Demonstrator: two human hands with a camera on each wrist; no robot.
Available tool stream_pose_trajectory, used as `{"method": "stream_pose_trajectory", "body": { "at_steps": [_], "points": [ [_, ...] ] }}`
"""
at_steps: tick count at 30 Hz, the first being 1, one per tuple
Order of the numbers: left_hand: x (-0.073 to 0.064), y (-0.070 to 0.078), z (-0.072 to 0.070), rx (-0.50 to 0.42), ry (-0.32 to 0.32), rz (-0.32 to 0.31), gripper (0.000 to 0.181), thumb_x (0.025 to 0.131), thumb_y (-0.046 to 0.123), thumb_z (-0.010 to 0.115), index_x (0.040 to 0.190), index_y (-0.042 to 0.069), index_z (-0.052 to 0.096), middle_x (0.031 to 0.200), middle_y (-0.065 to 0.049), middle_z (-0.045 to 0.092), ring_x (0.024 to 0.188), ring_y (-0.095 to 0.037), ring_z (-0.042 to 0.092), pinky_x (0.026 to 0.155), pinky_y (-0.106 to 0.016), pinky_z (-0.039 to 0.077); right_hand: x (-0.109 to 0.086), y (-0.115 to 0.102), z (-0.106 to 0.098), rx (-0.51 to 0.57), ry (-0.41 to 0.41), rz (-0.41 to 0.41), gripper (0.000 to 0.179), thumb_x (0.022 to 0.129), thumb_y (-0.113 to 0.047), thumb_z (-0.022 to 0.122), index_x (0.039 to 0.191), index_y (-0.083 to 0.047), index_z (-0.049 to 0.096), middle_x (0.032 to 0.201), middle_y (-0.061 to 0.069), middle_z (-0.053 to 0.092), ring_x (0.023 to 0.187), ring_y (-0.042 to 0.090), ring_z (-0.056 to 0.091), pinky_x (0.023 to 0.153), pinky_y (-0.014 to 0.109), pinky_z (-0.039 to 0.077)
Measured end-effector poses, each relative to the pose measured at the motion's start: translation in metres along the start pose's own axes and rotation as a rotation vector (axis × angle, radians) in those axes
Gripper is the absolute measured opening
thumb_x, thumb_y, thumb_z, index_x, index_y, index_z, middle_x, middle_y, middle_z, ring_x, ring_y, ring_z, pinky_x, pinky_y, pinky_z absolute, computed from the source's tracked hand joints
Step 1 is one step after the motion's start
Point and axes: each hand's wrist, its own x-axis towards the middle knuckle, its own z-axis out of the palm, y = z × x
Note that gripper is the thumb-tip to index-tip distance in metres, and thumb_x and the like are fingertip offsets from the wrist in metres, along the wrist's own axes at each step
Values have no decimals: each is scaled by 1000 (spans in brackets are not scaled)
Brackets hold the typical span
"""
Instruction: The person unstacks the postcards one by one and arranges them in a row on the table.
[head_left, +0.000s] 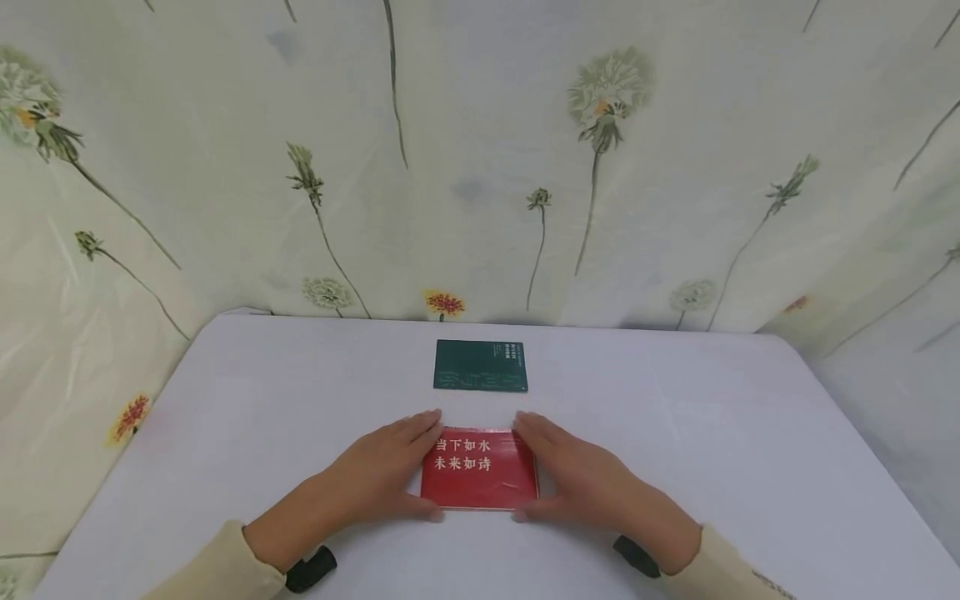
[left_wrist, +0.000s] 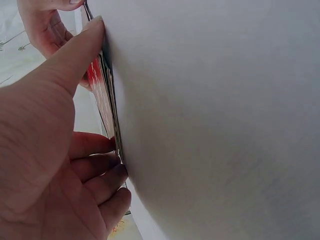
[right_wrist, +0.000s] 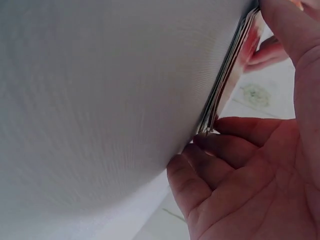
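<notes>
A stack of cards (head_left: 480, 487) with a red top card, printed with white Chinese characters, lies flat on the white table. My left hand (head_left: 378, 471) grips its left end, thumb at the near edge and fingers at the far corner. The right end is held the same way by my right hand (head_left: 581, 475). Several thin layers show along the side of the stack (left_wrist: 111, 97) in the left wrist view, and in the right wrist view the layered edge (right_wrist: 231, 70) runs between thumb and fingers. Beyond the stack lies a dark green card (head_left: 480, 367) with pale print.
The white-covered table (head_left: 262, 400) ends at a backdrop (head_left: 480, 167) printed with dandelions, which also hangs at both sides. Dark wrist devices (head_left: 311, 571) show at both cuffs.
</notes>
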Motion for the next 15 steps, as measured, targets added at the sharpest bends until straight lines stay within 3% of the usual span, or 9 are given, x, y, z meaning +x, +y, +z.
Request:
{"method": "stream_pose_trajectory", "body": {
  "at_steps": [15],
  "points": [
    [-2,2,-1,-29,16,0,106,72,53,92,157,8,47,162,-8,43,147,-28,42,101,-47,56,-1,2,2,28,18,-4,109,69,-51,95,158,-14,44,159,4,44,141,27,48,83,41,63]
  ]
}}
